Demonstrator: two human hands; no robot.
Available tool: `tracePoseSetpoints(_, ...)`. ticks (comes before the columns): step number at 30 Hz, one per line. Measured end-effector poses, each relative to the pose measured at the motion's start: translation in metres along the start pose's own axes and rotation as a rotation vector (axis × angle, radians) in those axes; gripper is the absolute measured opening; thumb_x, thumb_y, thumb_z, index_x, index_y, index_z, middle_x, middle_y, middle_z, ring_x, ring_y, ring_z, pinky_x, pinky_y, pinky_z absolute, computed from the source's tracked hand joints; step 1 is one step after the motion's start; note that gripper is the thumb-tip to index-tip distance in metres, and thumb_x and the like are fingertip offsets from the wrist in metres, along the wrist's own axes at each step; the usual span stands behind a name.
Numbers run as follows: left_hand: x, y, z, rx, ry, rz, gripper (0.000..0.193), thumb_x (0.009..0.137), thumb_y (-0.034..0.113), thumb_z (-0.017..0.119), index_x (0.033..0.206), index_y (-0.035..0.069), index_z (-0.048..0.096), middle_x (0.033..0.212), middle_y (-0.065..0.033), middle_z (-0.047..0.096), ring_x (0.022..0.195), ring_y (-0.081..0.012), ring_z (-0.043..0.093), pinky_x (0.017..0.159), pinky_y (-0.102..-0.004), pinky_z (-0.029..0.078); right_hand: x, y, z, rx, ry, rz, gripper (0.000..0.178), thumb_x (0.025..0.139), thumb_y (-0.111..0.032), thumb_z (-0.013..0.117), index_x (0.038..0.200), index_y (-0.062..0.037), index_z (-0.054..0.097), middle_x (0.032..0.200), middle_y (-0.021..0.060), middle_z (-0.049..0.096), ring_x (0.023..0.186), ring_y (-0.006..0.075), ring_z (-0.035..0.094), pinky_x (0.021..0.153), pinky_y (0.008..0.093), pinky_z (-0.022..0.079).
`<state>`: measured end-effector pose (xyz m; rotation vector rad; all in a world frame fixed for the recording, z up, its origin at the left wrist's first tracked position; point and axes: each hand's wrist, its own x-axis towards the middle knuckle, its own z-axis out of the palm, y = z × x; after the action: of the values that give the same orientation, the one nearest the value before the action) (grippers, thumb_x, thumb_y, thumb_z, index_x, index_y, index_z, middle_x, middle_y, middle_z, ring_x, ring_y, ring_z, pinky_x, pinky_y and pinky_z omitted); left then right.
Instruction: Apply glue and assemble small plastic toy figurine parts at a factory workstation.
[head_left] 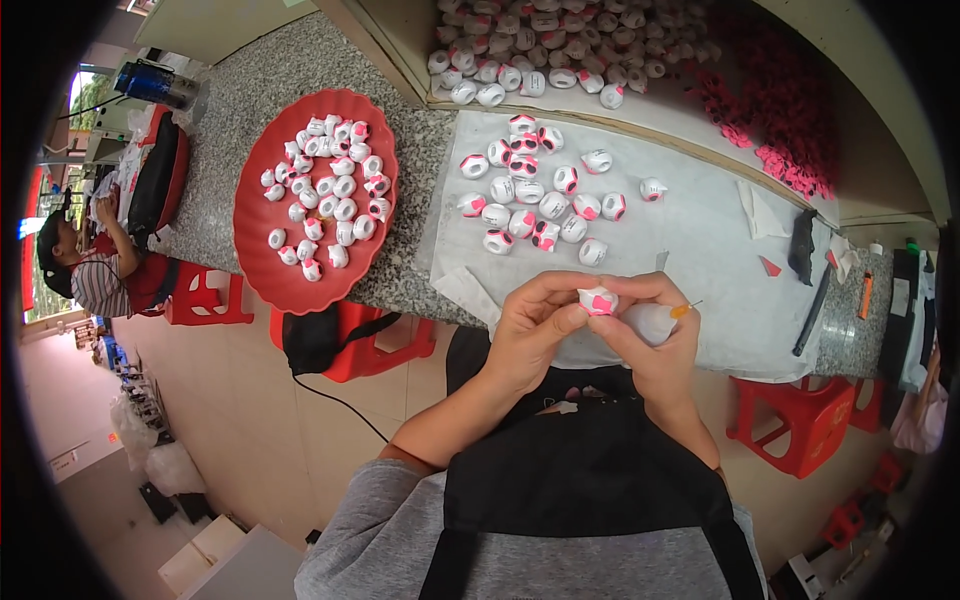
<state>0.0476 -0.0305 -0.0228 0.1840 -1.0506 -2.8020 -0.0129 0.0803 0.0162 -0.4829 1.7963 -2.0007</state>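
Just over the near edge of the table, both hands meet at a small white piece with a pink patch (599, 301). My left hand (537, 325) pinches it from the left between thumb and fingers. From the other side the thumb and fingertips of my right hand (668, 355) press on it. Tucked in the right palm is a whitish, rounded squeeze bottle (650, 322) with an orange tip and a thin needle pointing right. Beyond the hands, several similar white pieces with pink and black parts (553, 205) lie loosely grouped on a white sheet (690, 260).
A red scalloped tray (262, 235) with many such pieces stands left on the speckled tabletop (290, 60). On a shelf behind are more white pieces (535, 82) and a heap of pink parts (790, 165). Red stools (795, 425) flank me. Another person (90, 265) sits far left.
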Motion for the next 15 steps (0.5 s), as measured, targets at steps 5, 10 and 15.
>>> tracePoseSetpoints(5,-0.006,0.008,0.005,0.15,-0.023,0.094,0.025,0.073,0.008,0.056,0.096,0.001,0.05,0.093,-0.0087,0.053,0.088,-0.0171,0.049,0.078,-0.0281,0.037,-0.006,-0.005,-0.002,0.1,-0.021,0.146,0.024,0.062,0.002,0.062,0.083,-0.0009,0.054,0.066,0.0009,0.051,0.062,0.0052,0.046,0.057,0.017,0.035)
tracePoseSetpoints(10,-0.006,0.014,0.013,0.442,-0.206,0.298,0.022,0.069,0.006,0.059,0.09,-0.001,0.054,0.089,-0.0113,0.055,0.086,-0.0199,0.046,0.075,-0.0306,0.036,-0.023,0.0,-0.018,0.241,-0.042,0.158,0.022,0.059,0.001,0.063,0.078,0.0005,0.051,0.072,0.0052,0.053,0.063,0.0092,0.049,0.057,0.0191,0.038)
tracePoseSetpoints(15,-0.012,0.013,0.012,0.489,-0.052,0.33,0.019,0.074,0.003,0.052,0.093,-0.002,0.05,0.093,-0.0138,0.052,0.087,-0.0194,0.047,0.078,-0.0308,0.036,-0.016,0.006,-0.001,0.318,-0.022,0.127,0.024,0.062,0.004,0.059,0.084,0.0014,0.051,0.074,0.0074,0.053,0.064,0.0104,0.049,0.053,0.0214,0.041)
